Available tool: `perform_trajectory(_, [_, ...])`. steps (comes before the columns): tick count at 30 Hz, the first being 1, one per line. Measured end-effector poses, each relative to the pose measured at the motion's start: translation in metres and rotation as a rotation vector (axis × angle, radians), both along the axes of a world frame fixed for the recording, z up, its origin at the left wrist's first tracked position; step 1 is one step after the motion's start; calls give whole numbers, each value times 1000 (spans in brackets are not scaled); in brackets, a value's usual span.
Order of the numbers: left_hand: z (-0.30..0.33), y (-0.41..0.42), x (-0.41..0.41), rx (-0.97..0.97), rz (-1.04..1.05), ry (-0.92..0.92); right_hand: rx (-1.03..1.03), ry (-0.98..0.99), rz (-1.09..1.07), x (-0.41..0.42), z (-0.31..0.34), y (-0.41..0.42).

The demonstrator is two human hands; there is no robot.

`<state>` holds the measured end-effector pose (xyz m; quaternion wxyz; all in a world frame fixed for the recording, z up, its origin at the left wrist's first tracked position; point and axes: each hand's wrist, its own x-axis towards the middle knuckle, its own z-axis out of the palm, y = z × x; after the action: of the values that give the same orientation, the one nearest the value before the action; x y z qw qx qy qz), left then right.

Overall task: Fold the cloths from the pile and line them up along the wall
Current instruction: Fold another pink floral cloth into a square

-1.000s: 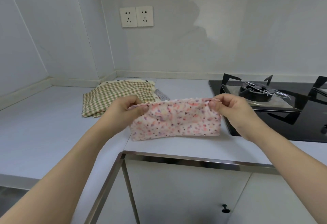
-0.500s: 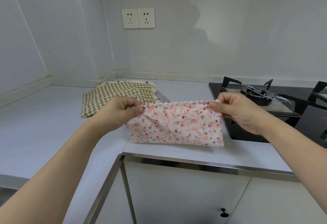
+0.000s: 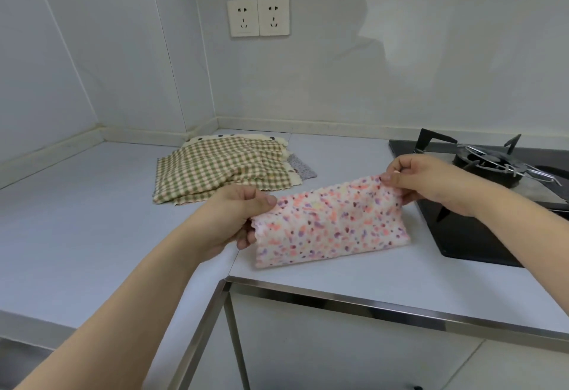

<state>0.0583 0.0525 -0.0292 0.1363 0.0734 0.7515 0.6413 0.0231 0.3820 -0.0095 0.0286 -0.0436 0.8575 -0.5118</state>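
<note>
A pink speckled cloth (image 3: 331,222), folded into a long strip, hangs between my hands just above the counter (image 3: 77,220). My left hand (image 3: 234,217) pinches its left end and my right hand (image 3: 431,185) pinches its upper right corner, held higher. Behind them, near the corner of the walls, lies the pile: a green checked cloth (image 3: 221,168) on top, a cream dotted cloth (image 3: 215,137) showing at its back edge, and a grey patterned cloth (image 3: 300,168) peeking out at its right.
A black gas hob (image 3: 480,235) with a burner grate (image 3: 492,159) takes up the counter's right side, close to my right hand. A double socket (image 3: 258,16) is on the back wall. The counter's metal-trimmed inner edge (image 3: 369,303) runs below the cloth.
The cloth has tilted: my right hand has risen and my left hand has dropped and shifted along its end. The view has moved closer to the counter corner.
</note>
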Motion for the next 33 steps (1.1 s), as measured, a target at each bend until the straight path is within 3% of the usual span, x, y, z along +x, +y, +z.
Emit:
perform_trajectory(4, [-18,10,-12,-331,252,130,269,79,-109,-38,-9,-20])
perform_trajectory(8, [-35,12,-17,-739,402,430,780,257,-215,-38,-34,-62])
perform_trajectory(11, [-38,16,-13,-815,445,703,912,486,-191,-19,-45,-90])
perform_trajectory(14, [-39,34,-6,-776,261,840,946,376,-128,-7,-60,-100])
perform_trajectory(16, [-45,47,-1,-805,93,769,908,250,-92,-4,-73,-96])
perform_trajectory(21, [-60,48,4,-1129,-197,483,858,80,14,-10,-82,-85])
perform_trajectory(31, [-57,21,0,-1175,-146,367,913,-8,43,-21,-75,-74])
perform_trajectory(33, [-58,8,-3,-1195,-117,368,949,101,-53,-9,-71,-81])
